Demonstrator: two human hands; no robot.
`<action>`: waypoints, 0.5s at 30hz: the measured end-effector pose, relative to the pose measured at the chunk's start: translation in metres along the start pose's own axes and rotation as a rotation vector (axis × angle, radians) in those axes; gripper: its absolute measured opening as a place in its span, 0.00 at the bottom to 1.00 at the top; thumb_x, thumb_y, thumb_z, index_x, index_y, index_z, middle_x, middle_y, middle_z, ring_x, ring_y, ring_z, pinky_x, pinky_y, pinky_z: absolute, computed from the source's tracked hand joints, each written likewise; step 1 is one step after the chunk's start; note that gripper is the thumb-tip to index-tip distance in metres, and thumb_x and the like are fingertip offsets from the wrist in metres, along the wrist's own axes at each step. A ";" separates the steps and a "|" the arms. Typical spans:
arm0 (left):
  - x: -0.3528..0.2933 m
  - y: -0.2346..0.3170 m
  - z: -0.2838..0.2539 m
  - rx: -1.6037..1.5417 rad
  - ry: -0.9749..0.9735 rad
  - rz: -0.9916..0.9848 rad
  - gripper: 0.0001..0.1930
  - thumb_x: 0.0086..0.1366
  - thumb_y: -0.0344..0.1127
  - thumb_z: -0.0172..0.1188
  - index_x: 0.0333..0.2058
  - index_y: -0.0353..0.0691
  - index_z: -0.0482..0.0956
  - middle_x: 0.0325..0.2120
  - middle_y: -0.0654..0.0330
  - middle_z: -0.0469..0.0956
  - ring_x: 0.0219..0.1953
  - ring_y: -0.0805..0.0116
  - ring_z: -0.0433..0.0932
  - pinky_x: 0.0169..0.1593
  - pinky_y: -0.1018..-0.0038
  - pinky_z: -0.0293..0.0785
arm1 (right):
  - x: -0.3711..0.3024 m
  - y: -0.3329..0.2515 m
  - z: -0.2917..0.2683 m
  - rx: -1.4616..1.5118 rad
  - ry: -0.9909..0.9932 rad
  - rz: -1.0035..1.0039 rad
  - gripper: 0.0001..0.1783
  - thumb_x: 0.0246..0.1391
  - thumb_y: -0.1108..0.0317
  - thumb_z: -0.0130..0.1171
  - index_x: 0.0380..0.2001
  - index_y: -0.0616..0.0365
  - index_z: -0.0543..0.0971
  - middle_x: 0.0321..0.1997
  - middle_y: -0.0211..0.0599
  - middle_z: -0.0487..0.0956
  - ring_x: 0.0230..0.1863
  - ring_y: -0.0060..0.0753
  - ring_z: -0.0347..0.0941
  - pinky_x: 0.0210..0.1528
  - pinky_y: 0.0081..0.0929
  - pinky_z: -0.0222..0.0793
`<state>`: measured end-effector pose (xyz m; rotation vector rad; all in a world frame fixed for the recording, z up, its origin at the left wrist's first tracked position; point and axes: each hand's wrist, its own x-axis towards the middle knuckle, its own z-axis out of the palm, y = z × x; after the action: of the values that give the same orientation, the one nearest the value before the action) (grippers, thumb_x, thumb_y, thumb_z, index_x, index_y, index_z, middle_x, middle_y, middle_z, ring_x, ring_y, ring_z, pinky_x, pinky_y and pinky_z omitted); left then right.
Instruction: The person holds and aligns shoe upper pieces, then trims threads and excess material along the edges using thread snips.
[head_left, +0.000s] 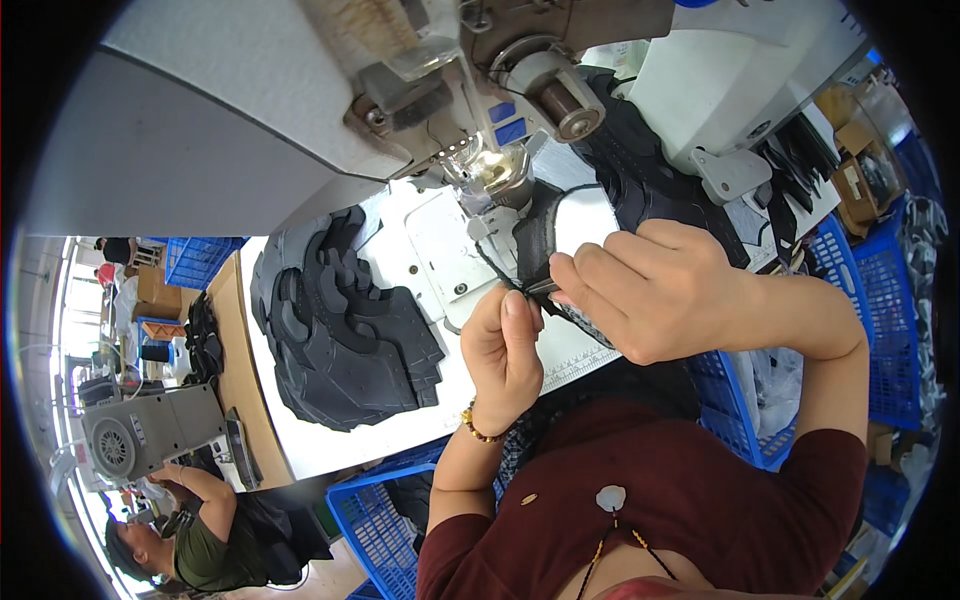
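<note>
Here, below the sewing machine (250,120) across the top of the frame and over the white bench (325,452), right of a pile of dark cut pieces (340,340), a dark fabric piece (537,235) sits near centre; it is probably light, soft and prone to folding, so best pinched by its edge. It looks charcoal, matte and finely textured, the left hand (505,350) pinching its near edge, the right hand (655,290) closed around a slim pointed tool (543,287).

Half hidden, the held piece (536,238) may be dull cloth. The table (320,445) is smooth, the basket (365,520) plastic, the round machine part (505,172) shiny metal.
</note>
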<state>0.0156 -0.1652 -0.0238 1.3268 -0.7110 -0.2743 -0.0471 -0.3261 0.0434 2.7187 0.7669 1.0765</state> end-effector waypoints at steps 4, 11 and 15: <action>0.001 -0.003 0.003 0.070 0.055 0.075 0.16 0.65 0.32 0.39 0.18 0.36 0.61 0.15 0.66 0.61 0.17 0.81 0.56 0.22 0.83 0.53 | -0.003 0.006 0.012 0.183 0.045 0.050 0.10 0.34 0.67 0.61 0.22 0.61 0.74 0.16 0.28 0.67 0.13 0.23 0.62 0.13 0.19 0.54; 0.000 -0.005 0.002 -0.055 0.041 0.029 0.16 0.66 0.33 0.39 0.18 0.37 0.61 0.14 0.67 0.60 0.17 0.82 0.55 0.21 0.84 0.51 | -0.013 0.007 0.028 0.433 0.166 0.229 0.10 0.38 0.64 0.62 0.22 0.57 0.75 0.13 0.27 0.67 0.13 0.26 0.66 0.13 0.22 0.59; -0.001 -0.004 0.002 -0.033 0.022 0.037 0.16 0.66 0.34 0.39 0.19 0.37 0.61 0.14 0.68 0.60 0.16 0.84 0.55 0.20 0.85 0.50 | -0.010 0.010 0.026 0.543 0.084 0.321 0.11 0.39 0.62 0.61 0.24 0.58 0.76 0.15 0.30 0.70 0.14 0.28 0.68 0.14 0.23 0.60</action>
<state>0.0147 -0.1672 -0.0280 1.2819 -0.7090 -0.2407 -0.0317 -0.3378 0.0208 3.3665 0.7399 1.1918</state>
